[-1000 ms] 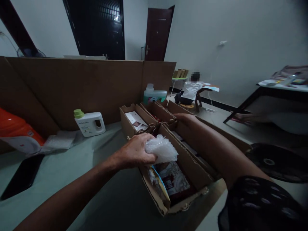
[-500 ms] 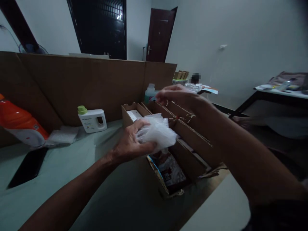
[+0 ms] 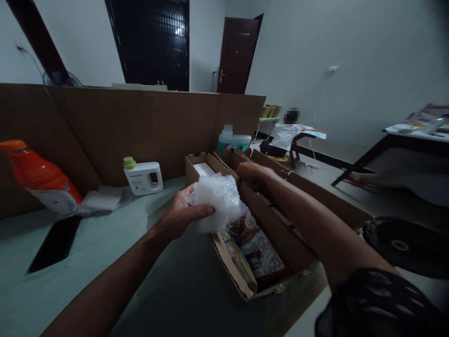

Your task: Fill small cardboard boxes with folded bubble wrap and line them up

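Note:
My left hand (image 3: 182, 210) grips a crumpled wad of clear bubble wrap (image 3: 219, 199), thumb across its near side. The wad is above the near-left part of a divided cardboard box (image 3: 231, 276). Over the middle of that box, my right hand (image 3: 254, 172) reaches down with curled fingers. Its fingertips are hidden, and whatever they hold does not show. A printed plastic packet (image 3: 261, 250) lies in the near compartment, beside a yellow-edged packet (image 3: 242, 260). In the far-left compartment sits a white item (image 3: 203, 169).
Left on the green-covered table are a white bottle with a green cap (image 3: 143, 178), an orange bottle (image 3: 45, 175), folded bubble wrap (image 3: 103, 199) and a black phone (image 3: 56, 243). A teal bottle (image 3: 233, 140) stands behind the box, near a cardboard screen (image 3: 150, 121). A person (image 3: 282, 135) sits beyond.
My right hand has lowered from above the box into its middle. The bubble wrap remains in my left hand. The view has shifted slightly, showing more of the seated person.

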Motion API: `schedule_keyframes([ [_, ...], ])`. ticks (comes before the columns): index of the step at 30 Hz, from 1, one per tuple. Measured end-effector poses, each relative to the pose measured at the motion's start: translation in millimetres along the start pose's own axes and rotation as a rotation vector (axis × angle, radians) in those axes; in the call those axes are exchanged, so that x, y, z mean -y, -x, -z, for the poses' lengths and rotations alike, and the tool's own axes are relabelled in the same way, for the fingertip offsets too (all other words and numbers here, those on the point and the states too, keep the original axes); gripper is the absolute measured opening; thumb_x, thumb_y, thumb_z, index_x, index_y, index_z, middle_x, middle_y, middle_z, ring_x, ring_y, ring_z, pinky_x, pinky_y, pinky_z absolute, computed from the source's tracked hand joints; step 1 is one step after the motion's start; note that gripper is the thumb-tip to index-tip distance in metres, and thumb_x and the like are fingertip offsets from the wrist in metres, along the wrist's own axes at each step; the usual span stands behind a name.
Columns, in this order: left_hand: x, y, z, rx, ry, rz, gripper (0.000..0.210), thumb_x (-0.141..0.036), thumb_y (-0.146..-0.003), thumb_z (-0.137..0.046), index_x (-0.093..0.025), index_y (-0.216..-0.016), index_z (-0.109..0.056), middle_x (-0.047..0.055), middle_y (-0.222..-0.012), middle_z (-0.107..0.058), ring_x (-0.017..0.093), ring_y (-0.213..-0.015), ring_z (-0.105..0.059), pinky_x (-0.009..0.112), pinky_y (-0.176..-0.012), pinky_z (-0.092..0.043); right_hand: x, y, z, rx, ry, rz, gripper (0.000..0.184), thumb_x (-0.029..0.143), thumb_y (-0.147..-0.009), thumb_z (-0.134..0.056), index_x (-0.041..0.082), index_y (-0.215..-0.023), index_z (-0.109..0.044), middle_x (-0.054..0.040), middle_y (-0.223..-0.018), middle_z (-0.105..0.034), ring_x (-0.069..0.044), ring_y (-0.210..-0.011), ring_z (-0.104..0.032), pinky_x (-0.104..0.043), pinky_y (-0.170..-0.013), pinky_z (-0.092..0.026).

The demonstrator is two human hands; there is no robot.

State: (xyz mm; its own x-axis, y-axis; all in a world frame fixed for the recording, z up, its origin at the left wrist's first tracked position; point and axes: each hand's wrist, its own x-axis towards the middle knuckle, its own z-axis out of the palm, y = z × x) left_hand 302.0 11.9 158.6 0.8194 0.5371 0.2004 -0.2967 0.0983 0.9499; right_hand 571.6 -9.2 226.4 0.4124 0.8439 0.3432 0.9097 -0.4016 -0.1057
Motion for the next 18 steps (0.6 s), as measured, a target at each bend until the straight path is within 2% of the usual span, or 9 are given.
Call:
schedule_keyframes([
  [3,-3,-2,5.6,-0.034,-0.162,-0.104,0.064,-0.044,-0.059,-0.088,-0.017,-0.113,-0.065,0.013,-0.119,-0.066,0.029,-0.107,-0.063,0.032,-0.082,-0.054,7,1,41,0.145,0.012,0.072,0.023,0.023,-0.096,-0.059,0.004,-0.089,-0.07,-0.001,-0.087,-0.07,-0.011,-0.08,-0.064,-0.023,-0.076,-0.048],
  [5,-9,-3,6.1,-0.032,-0.324,-0.214,0.062,-0.043,-0.057,-0.089,-0.019,-0.111,-0.068,0.014,-0.133,-0.058,0.034,-0.122,-0.056,0.034,-0.088,-0.053,23,8,70,0.254,-0.044,0.198,0.022,0.019,-0.091,-0.062,0.002,-0.081,-0.072,0.0031,-0.073,-0.068,-0.006,-0.073,-0.059,-0.018,-0.071,-0.041],
  [7,-18,-6,5.1,-0.002,-0.422,-0.292,0.061,-0.037,-0.055,-0.091,-0.021,-0.109,-0.068,0.012,-0.128,-0.06,0.032,-0.117,-0.059,0.033,-0.085,-0.053,43,16,90,0.445,-0.25,0.445,0.019,0.017,-0.09,-0.061,0.004,-0.084,-0.073,0.0058,-0.069,-0.067,-0.003,-0.068,-0.055,-0.015,-0.066,-0.038],
  [8,-23,-8,5.4,0.008,-0.421,-0.312,0.06,-0.033,-0.054,-0.09,-0.021,-0.108,-0.068,0.01,-0.119,-0.064,0.029,-0.107,-0.063,0.031,-0.08,-0.054,52,18,93,0.496,-0.396,0.55,0.019,0.017,-0.09,-0.06,0.005,-0.088,-0.074,0.0055,-0.072,-0.068,-0.003,-0.067,-0.055,-0.014,-0.066,-0.039],
  [9,-30,-10,7.0,-0.003,-0.383,-0.329,0.058,-0.03,-0.055,-0.09,-0.021,-0.107,-0.067,0.007,-0.107,-0.067,0.024,-0.095,-0.066,0.029,-0.075,-0.053,59,19,93,0.489,-0.538,0.614,0.022,0.019,-0.093,-0.057,0.005,-0.096,-0.073,0.0034,-0.079,-0.071,-0.003,-0.068,-0.056,-0.014,-0.066,-0.04],
  [11,-45,-15,15.9,-0.098,-0.214,-0.378,0.051,-0.029,-0.057,-0.087,-0.02,-0.103,-0.066,0.002,-0.09,-0.068,0.018,-0.08,-0.064,0.027,-0.07,-0.052,65,13,80,0.353,-0.611,0.566,0.034,0.024,-0.101,-0.044,0.003,-0.116,-0.066,-0.0041,-0.098,-0.074,-0.005,-0.073,-0.059,-0.015,-0.068,-0.043],
  [13,-61,-20,30.5,-0.241,-0.007,-0.454,0.043,-0.031,-0.06,-0.081,-0.019,-0.098,-0.065,0.0,-0.085,-0.067,0.017,-0.08,-0.063,0.027,-0.072,-0.051,65,2,54,0.276,-0.435,0.424,0.039,0.023,-0.103,-0.037,0.001,-0.123,-0.062,-0.011,-0.106,-0.073,-0.006,-0.075,-0.06,-0.017,-0.068,-0.044],
  [15,-71,-20,44.8,-0.345,0.137,-0.486,0.039,-0.03,-0.06,-0.077,-0.019,-0.095,-0.065,0.001,-0.085,-0.068,0.019,-0.085,-0.063,0.027,-0.074,-0.052,64,-9,24,0.357,-0.221,0.36,0.029,0.021,-0.096,-0.052,0.003,-0.109,-0.071,-0.0108,-0.094,-0.076,-0.009,-0.071,-0.063,-0.019,-0.064,-0.044],
  [18,-66,-14,54.8,-0.387,0.195,-0.381,0.039,-0.027,-0.059,-0.077,-0.018,-0.095,-0.064,0.001,-0.084,-0.069,0.02,-0.084,-0.064,0.027,-0.073,-0.051,71,-17,-12,0.502,-0.082,0.404,0.014,0.017,-0.075,-0.075,0.014,-0.088,-0.078,-0.0043,-0.08,-0.077,-0.015,-0.071,-0.068,-0.021,-0.064,-0.045],
])
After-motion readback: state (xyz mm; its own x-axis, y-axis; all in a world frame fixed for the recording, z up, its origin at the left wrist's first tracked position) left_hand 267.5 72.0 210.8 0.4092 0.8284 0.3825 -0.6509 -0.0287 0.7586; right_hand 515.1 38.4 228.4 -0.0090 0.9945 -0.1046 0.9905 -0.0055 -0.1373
